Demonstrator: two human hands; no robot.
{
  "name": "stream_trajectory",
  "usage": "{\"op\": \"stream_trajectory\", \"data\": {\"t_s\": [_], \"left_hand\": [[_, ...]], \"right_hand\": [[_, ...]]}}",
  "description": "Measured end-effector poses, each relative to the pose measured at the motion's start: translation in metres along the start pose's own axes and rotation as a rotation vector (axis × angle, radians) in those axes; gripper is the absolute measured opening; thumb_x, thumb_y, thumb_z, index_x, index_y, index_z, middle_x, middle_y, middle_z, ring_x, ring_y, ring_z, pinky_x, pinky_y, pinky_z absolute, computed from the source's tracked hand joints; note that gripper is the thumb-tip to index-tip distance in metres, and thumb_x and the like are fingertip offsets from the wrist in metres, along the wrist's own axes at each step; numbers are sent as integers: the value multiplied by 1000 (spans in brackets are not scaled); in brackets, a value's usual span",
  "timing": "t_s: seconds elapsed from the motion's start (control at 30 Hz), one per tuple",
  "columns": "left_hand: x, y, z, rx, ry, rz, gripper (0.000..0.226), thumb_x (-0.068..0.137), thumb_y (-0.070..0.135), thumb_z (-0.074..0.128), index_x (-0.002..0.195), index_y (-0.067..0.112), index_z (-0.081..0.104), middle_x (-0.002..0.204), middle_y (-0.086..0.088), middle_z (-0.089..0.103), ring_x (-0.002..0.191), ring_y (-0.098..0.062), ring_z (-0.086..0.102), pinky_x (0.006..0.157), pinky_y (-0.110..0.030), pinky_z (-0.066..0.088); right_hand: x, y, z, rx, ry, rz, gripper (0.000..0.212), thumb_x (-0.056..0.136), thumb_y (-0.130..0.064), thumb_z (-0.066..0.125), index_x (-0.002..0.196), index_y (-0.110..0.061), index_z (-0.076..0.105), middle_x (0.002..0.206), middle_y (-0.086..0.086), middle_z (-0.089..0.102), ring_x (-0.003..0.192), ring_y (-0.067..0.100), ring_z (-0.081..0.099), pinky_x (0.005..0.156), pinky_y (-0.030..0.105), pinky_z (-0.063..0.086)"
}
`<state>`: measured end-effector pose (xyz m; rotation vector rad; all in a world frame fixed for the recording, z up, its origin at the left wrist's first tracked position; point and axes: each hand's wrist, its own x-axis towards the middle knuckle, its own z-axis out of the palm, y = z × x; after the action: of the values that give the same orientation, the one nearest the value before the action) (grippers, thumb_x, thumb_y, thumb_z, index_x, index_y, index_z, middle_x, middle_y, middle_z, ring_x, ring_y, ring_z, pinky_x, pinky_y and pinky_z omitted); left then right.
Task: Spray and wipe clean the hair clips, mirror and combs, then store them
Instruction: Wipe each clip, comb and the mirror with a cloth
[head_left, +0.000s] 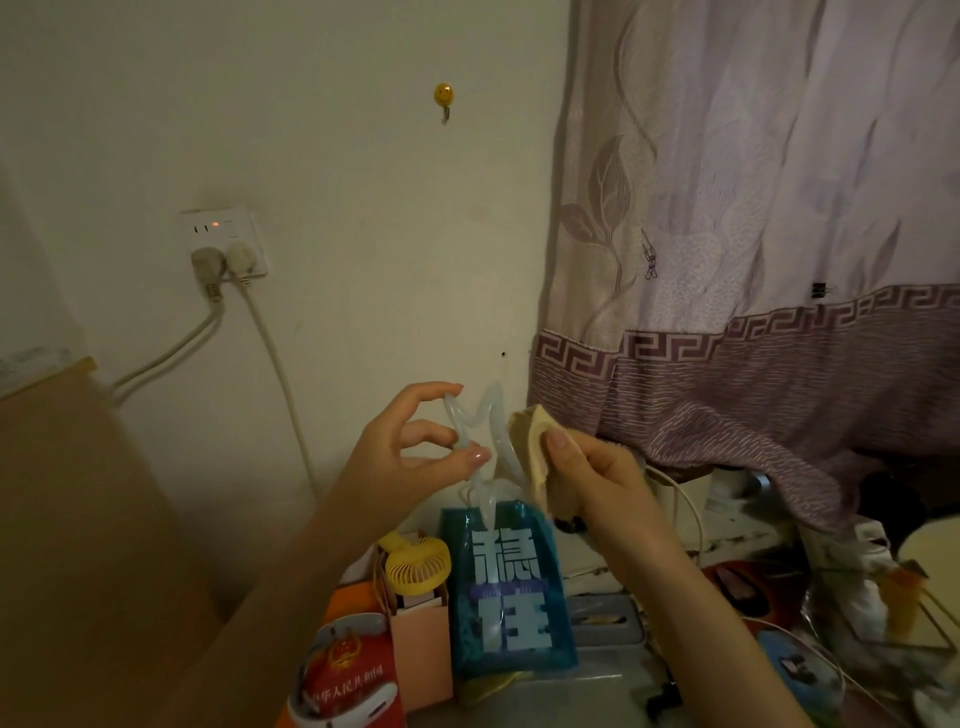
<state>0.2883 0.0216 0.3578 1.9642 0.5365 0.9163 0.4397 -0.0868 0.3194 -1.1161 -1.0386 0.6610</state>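
Left hand (410, 447) raised before the wall, thumb and fingertips pinching the left edge of a clear star-shaped hair clip (480, 447), remaining fingers loosely curled. Clip held upright between both hands, its lower point hanging just above a blue packet (511, 587) printed with large white characters. Right hand (592, 478) just right of the clip, thumb and fingers gripping a folded beige cloth (535, 452), cloth pressed against the clip's right edge. Below the left hand, a small yellow fan (415, 564) standing in an orange paper bag (418, 639), beside the blue packet. Left of and above that hand, a wall socket (223, 241) with two plugs and trailing cables. Above both hands, a yellow smiley hook (443, 94) on the wall. Behind and right of the right hand, a lilac patterned curtain (753, 234) hanging down to cluttered items, too dim to identify.
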Motion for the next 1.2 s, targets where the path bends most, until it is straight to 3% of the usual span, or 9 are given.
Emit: {"op": "stream_trajectory", "data": {"t_s": [0.13,0.3,0.47,0.6,0.77,0.87,0.97,1.1,1.2], "left_hand": [[-2,3,8,-45,39,37,47,75,8,74,115,22,53,80,-9,72,76,-7,68,63,-7,47],[-5,0,11,-103,97,38,50,73,11,75,117,17,52,80,-8,72,76,-9,69,63,-8,48],[-9,-2,16,-185,143,17,55,69,17,75,118,17,50,84,-9,71,75,-13,71,61,-11,50],[-10,-2,16,-207,68,-45,62,67,17,76,121,19,46,91,-10,70,79,-10,71,61,-11,50],[-3,1,2,-151,-27,-78,86,52,26,78,130,34,43,106,-2,67,84,-10,71,64,-16,53],[3,5,-3,-56,-70,-30,73,58,29,75,127,30,51,107,2,67,90,-4,68,68,-15,53],[8,5,-5,-8,-75,6,52,64,30,74,114,25,62,103,0,71,93,-4,67,72,-17,54],[12,0,-2,-43,-23,21,28,73,7,74,100,14,67,96,-5,73,86,-11,70,68,-19,54],[11,-5,-1,-98,27,16,23,73,4,74,94,12,68,92,-3,74,88,-14,70,71,-26,58]], "right_hand": [[-1,2,8,54,-29,-16,23,92,-20,51,87,-6,68,56,-6,63,49,-1,55,49,10,42],[-2,8,8,61,24,-3,27,80,-32,60,89,-10,74,76,10,69,68,12,61,62,18,50],[-6,13,10,82,126,20,24,80,-25,62,99,-15,73,86,5,74,76,12,67,67,20,54],[-6,9,9,91,140,19,19,88,-14,59,102,-10,71,73,-2,71,63,5,63,56,13,48],[-2,3,-2,42,19,35,20,90,-9,55,103,-2,69,54,-9,62,49,-3,54,48,10,42],[-1,-4,-7,-27,-41,60,20,91,-9,55,103,-1,69,53,-10,62,46,-4,51,46,8,39],[-1,-10,-8,-90,-92,62,20,89,-12,57,101,-6,72,65,-7,68,56,-2,58,53,9,43],[1,-10,-7,-68,-42,72,21,87,-12,59,104,-8,71,76,-2,72,65,2,63,57,10,46],[1,-6,-6,41,44,106,20,83,-20,61,96,-9,73,75,3,72,64,8,64,55,14,48]]}}
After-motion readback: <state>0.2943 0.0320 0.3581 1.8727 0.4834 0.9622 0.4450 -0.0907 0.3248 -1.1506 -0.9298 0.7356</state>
